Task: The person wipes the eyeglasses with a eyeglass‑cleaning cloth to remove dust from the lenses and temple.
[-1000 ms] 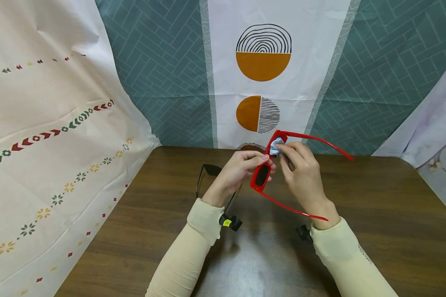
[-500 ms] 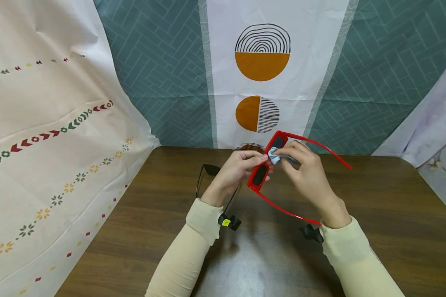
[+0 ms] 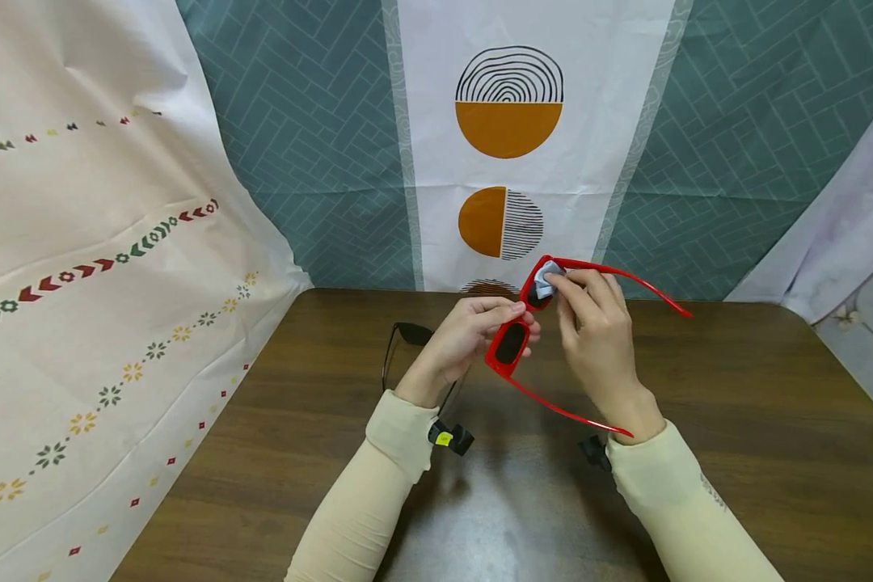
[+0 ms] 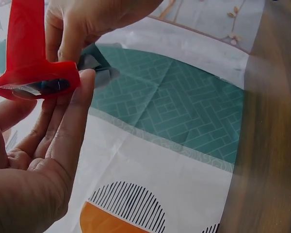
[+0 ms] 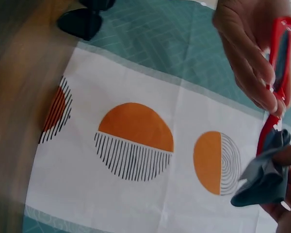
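Observation:
A pair of red sunglasses (image 3: 511, 344) with dark lenses is held up over the table, tilted, both temples unfolded toward the right. My left hand (image 3: 460, 335) pinches them near the bridge between thumb and fingers. In my right hand (image 3: 598, 335) a small blue-grey cloth (image 3: 548, 278) is pinched against the upper lens, covering part of it. From the right wrist, the cloth (image 5: 263, 177) appears bunched under my fingertips beside the red frame. The left wrist view shows the red sunglasses (image 4: 26, 43) end-on, above my left fingers.
Black-framed sunglasses (image 3: 413, 333) rest on the brown wooden table (image 3: 276, 453), partly hidden behind my left hand and wrist. A patterned curtain (image 3: 313, 145) hangs directly behind the table's far edge. Cream cloth (image 3: 102, 323) drapes along the left side.
My right hand moved the cloth down the upper lens toward the bridge, then back up to its outer part. The left hand keeps its grip, and the red sunglasses shifted only slightly.

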`<state>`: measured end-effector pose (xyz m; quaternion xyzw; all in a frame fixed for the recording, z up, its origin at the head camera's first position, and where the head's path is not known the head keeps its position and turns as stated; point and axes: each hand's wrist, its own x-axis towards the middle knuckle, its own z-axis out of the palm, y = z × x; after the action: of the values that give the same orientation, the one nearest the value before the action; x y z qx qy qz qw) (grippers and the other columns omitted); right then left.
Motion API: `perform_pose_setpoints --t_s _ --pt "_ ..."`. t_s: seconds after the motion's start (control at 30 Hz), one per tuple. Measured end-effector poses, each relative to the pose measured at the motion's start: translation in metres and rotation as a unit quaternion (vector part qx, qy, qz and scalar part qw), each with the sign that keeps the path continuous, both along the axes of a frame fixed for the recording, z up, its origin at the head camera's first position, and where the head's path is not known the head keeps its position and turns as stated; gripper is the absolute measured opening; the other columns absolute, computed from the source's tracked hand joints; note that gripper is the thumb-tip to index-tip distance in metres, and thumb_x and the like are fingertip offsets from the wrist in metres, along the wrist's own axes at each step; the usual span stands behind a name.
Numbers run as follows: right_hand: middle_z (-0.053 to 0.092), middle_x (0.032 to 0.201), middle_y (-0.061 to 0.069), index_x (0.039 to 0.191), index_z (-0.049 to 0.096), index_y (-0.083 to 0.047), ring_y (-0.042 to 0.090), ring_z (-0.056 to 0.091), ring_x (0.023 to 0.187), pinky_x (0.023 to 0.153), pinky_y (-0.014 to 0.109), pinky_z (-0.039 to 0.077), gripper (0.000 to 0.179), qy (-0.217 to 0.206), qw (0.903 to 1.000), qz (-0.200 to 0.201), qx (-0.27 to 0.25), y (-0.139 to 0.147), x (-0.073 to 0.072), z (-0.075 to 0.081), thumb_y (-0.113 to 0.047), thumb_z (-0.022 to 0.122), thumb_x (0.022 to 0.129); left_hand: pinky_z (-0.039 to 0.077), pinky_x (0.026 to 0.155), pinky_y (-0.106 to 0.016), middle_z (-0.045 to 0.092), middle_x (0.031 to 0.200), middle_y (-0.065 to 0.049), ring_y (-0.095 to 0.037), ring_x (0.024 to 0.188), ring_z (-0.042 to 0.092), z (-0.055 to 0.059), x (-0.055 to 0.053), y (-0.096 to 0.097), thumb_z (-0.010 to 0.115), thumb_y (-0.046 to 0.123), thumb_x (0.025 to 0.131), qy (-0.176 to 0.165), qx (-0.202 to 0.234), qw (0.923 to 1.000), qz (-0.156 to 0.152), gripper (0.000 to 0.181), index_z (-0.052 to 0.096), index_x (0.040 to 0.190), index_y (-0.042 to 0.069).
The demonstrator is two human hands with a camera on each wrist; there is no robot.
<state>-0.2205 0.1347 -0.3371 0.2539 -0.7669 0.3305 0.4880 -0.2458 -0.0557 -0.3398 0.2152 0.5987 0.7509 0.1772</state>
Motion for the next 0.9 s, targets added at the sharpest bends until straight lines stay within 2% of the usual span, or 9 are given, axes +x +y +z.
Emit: perform_pose_setpoints --t_s 0.1,0.23,0.3,0.43,0.53,0.6,0.7,0.8,0.9 --pt "0.065 0.103 0.023 0.114 0.075 0.006 0.043 0.058 0.093 0.087 0.05 0.047 0.026 0.004 0.9999 -0.009 -0.005 -0.004 0.0 -0.004 0.016 0.065 0.092 0.055 0.092 -0.06 0.076 0.097 -0.01 -0.035 0.097 0.076 0.0 0.0 0.0 0.059 0.018 0.106 0.006 -0.006 1.0 0.002 0.028 0.071 0.109 -0.007" --pt "0.065 0.101 0.021 0.11 0.077 0.006 0.041 0.06 0.094 0.09 0.046 0.048 0.025 -0.008 0.9997 0.02 -0.015 -0.006 -0.001 -0.006 0.016 0.068 0.09 0.056 0.092 -0.06 0.075 0.097 -0.01 -0.048 0.105 0.071 0.001 -0.001 -0.001 0.058 0.017 0.106 0.014 -0.003 0.9999 0.005 0.027 0.071 0.109 -0.007" --pt "0.066 0.099 0.021 0.107 0.078 0.006 0.039 0.06 0.095 0.088 0.041 0.048 0.023 -0.02 0.9987 0.046 -0.01 -0.004 0.0 -0.005 0.017 0.068 0.089 0.056 0.091 -0.06 0.076 0.098 -0.01 -0.046 0.102 0.072 0.001 -0.001 -0.002 0.059 0.016 0.106 0.015 -0.001 0.9999 0.006 0.027 0.071 0.112 -0.007" --pt "0.065 0.095 0.018 0.104 0.079 0.005 0.03 0.058 0.091 0.082 0.031 0.043 0.025 -0.063 0.9927 0.103 0.008 0.003 0.002 0.0 0.02 0.068 0.088 0.058 0.089 -0.057 0.077 0.097 -0.011 -0.032 0.089 0.077 0.001 -0.002 -0.004 0.059 0.016 0.106 0.014 -0.003 0.9998 0.015 0.028 0.071 0.116 -0.007" --pt "0.066 0.092 0.014 0.102 0.08 0.003 0.022 0.055 0.088 0.075 0.024 0.04 0.028 -0.089 0.9884 0.122 -0.011 0.009 0.003 0.005 0.022 0.066 0.086 0.061 0.086 -0.052 0.076 0.098 -0.012 -0.033 0.087 0.077 0.002 -0.002 -0.004 0.059 0.017 0.106 0.008 0.001 0.9998 0.019 0.028 0.071 0.115 -0.007" --pt "0.066 0.092 0.014 0.101 0.08 0.004 0.023 0.055 0.089 0.075 0.021 0.039 0.027 -0.082 0.9893 0.115 -0.034 0.011 0.003 0.008 0.022 0.066 0.087 0.061 0.085 -0.05 0.076 0.098 -0.013 -0.033 0.087 0.077 0.003 -0.002 -0.004 0.059 0.018 0.106 0.0 0.01 0.9998 0.02 0.028 0.071 0.112 -0.006" --pt "0.065 0.094 0.017 0.103 0.08 0.005 0.031 0.055 0.087 0.075 0.024 0.04 0.026 -0.039 0.9957 0.071 -0.045 0.007 0.003 0.008 0.021 0.065 0.088 0.061 0.085 -0.048 0.076 0.098 -0.012 -0.029 0.086 0.077 0.003 -0.002 -0.003 0.058 0.019 0.106 -0.015 0.022 0.9995 0.016 0.027 0.071 0.107 -0.004" --pt "0.064 0.099 0.02 0.107 0.078 0.006 0.038 0.055 0.089 0.08 0.036 0.046 0.025 0.001 0.9995 0.027 -0.014 0.0 0.0 0.002 0.019 0.067 0.088 0.06 0.086 -0.051 0.076 0.096 -0.012 -0.027 0.085 0.077 0.002 -0.001 -0.001 0.057 0.018 0.106 -0.021 0.026 0.9994 0.009 0.026 0.072 0.105 -0.003" --pt "0.063 0.103 0.022 0.112 0.077 0.005 0.041 0.057 0.093 0.083 0.048 0.048 0.028 0.018 0.9997 0.002 0.019 -0.003 -0.001 -0.004 0.018 0.067 0.088 0.058 0.088 -0.056 0.075 0.095 -0.012 -0.027 0.086 0.077 0.001 -0.001 0.001 0.057 0.017 0.107 -0.015 0.023 0.9996 0.001 0.025 0.072 0.104 -0.003"
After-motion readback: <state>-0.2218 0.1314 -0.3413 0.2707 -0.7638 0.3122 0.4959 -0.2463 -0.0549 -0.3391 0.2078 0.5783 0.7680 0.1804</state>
